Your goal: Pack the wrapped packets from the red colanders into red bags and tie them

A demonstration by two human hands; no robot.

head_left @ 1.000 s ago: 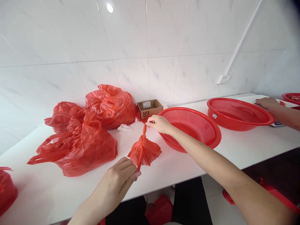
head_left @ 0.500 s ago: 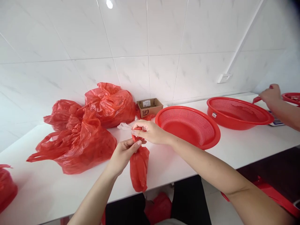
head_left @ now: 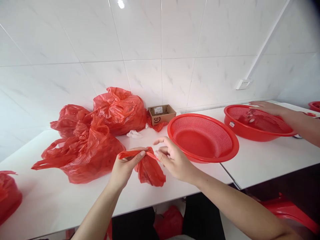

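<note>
A small red plastic bag [head_left: 150,171] hangs over the white table from between my two hands, its lower part bulging. My left hand [head_left: 126,168] pinches its gathered neck, with thumb on top and a loose red end sticking out to the left. At the neck's other side, my right hand [head_left: 173,159] has its thumb and bent fingers at a narrow, stretched strip of the same bag. Its index finger is raised away from the strip. What is inside the bag cannot be made out.
Several large filled red bags [head_left: 120,111] stand at left. A small cardboard box [head_left: 162,114] sits by the wall, near a crumpled white tissue [head_left: 134,134]. A red colander basket [head_left: 231,156] is to my right. Beyond it, another person's hand [head_left: 267,107] reaches over a second basket [head_left: 255,134].
The small bag's neck has turned from upright to sideways, and its body has swung up and right. My right hand has moved right and down. The other person's hand has moved over the far basket.
</note>
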